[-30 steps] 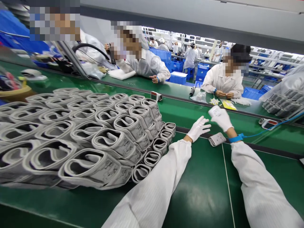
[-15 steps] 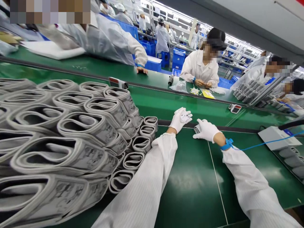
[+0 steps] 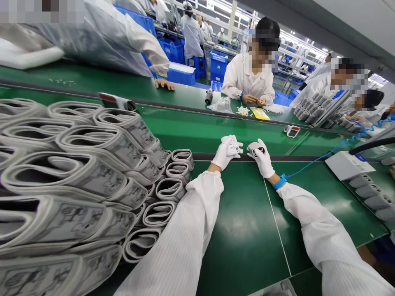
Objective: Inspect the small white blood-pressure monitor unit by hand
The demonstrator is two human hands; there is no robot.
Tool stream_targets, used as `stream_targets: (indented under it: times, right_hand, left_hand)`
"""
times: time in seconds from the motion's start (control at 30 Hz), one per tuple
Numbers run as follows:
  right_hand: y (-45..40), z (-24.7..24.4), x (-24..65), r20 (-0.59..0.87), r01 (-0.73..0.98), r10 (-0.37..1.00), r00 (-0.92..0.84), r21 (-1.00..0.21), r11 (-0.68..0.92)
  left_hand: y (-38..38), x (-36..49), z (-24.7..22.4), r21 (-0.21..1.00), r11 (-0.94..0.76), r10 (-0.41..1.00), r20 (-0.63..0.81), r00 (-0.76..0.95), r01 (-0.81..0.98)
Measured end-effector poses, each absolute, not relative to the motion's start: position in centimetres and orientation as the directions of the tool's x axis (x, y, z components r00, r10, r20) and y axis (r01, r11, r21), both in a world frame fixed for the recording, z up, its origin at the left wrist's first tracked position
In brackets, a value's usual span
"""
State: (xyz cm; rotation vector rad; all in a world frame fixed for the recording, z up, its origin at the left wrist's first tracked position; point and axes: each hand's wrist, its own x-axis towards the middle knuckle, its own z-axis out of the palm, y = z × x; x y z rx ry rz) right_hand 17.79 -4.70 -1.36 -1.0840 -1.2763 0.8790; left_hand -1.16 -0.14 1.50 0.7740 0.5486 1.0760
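Observation:
My left hand (image 3: 221, 156), in a white glove, is closed around a small white piece with dark marks (image 3: 233, 145), its exact kind unclear. A short gap to the right, my gloved right hand (image 3: 264, 161) grips a rolled grey cuff (image 3: 254, 146), thumb and fingers around it. Both hands are over the dark edge strip (image 3: 206, 157) between the near green table and the green belt. Large stacks of rolled grey cuffs (image 3: 92, 172) with printed sides stand to the left of my left forearm.
White devices with red-and-grey faces sit on the green belt (image 3: 191, 127), one at left (image 3: 115, 100), another at right (image 3: 291, 131). A white box (image 3: 348, 164) and more grey rolls (image 3: 372, 195) lie right. A blue cord (image 3: 311, 160) runs from my right wristband. Co-workers sit across.
The view has shifted, and the scene sits further left and higher. My right hand has turned upward, so the grey cuff in it shows more. The left hand still holds the white piece.

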Motion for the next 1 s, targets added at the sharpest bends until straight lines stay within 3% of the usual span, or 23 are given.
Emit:
stream_targets:
  times: [0.1,0.17,0.3,0.47,0.53,0.63,0.8,0.93,1.0]
  right_hand:
    - [-4.7,-1.5,17.5,0.225,-0.200,0.964,0.139,-0.947,0.250]
    - [-4.7,-1.5,17.3,0.233,-0.183,0.963,0.138,-0.949,0.256]
    - [-5.2,-1.5,16.6,0.417,0.104,0.908,0.047,-0.906,0.411]
    - [-6.4,-0.6,16.2,0.649,0.495,0.757,-0.083,-0.632,0.596]
    - [-6.5,-0.3,16.3,0.700,0.561,0.709,-0.083,-0.555,0.614]
    - [-6.4,-0.1,16.6,0.636,0.565,0.769,-0.057,-0.615,0.551]
    - [-5.8,-0.3,16.8,0.412,0.397,0.909,-0.058,-0.826,0.400]
    - [-4.9,0.3,17.8,0.242,0.070,0.969,-0.050,-0.967,0.246]
    - [-4.3,0.6,18.7,0.141,-0.131,0.990,-0.029,-0.982,0.136]
  left_hand:
    - [-0.9,-0.4,1.5,0.830,0.231,0.929,-0.033,0.369,-0.507]
    - [-1.6,0.3,1.4,0.856,0.210,0.933,-0.032,0.357,-0.473]
    - [-2.9,1.1,1.5,0.861,0.208,0.927,-0.021,0.376,-0.465]
    - [-3.0,0.9,1.5,0.785,0.242,0.939,-0.042,0.340,-0.571]
    - [-2.7,0.8,1.3,0.753,0.261,0.944,-0.067,0.324,-0.604]
    - [-2.4,0.6,1.1,0.717,0.291,0.943,-0.104,0.316,-0.633]
    - [-2.2,0.4,1.0,0.685,0.294,0.948,-0.118,0.296,-0.667]
    - [-2.2,0.0,1.3,0.693,0.294,0.939,-0.082,0.333,-0.659]
    - [-2.3,-0.1,1.4,0.695,0.299,0.932,-0.067,0.356,-0.654]
